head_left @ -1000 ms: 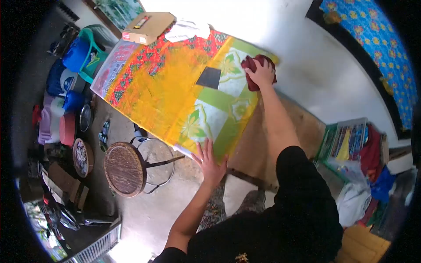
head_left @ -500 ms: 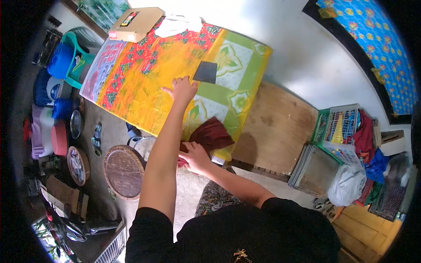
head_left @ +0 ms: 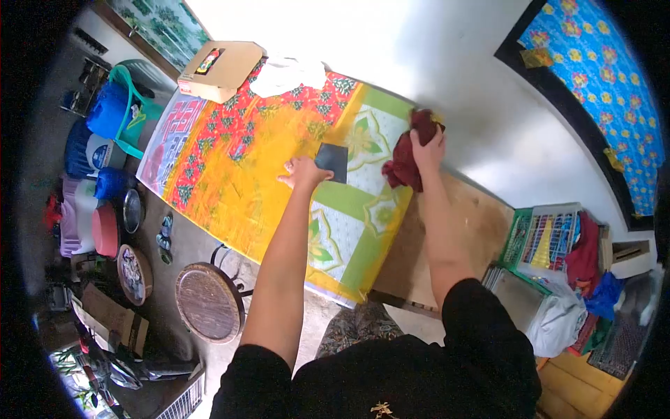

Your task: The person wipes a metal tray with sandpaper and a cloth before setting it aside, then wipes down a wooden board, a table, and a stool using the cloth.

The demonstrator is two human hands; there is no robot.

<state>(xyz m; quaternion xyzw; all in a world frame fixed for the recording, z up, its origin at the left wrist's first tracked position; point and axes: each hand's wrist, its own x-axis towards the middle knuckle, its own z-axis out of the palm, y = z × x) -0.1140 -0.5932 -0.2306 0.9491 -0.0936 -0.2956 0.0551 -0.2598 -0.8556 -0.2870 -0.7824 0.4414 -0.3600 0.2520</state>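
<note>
My right hand (head_left: 429, 150) is closed on a bunched maroon cloth (head_left: 403, 160) at the far right corner of the table (head_left: 328, 281). The table wears a patterned plastic cover in yellow, red and green. My left hand (head_left: 305, 172) rests palm down on the yellow part, thumb stretched out and fingers apart. Its thumb reaches the lower left edge of a flat dark square (head_left: 333, 162), whose kind I cannot make out. No object shows in that hand.
An open cardboard box (head_left: 222, 68) and a white cloth (head_left: 286, 77) lie at the table's far edge. A round wooden stool (head_left: 208, 302) stands left of my legs. At right are a bare wooden surface (head_left: 457, 230) and a wire basket (head_left: 551, 237).
My right hand has carried the maroon cloth from the near edge to the far right corner. My left hand has shifted to the dark square's lower left edge. The view has moved somewhat.
</note>
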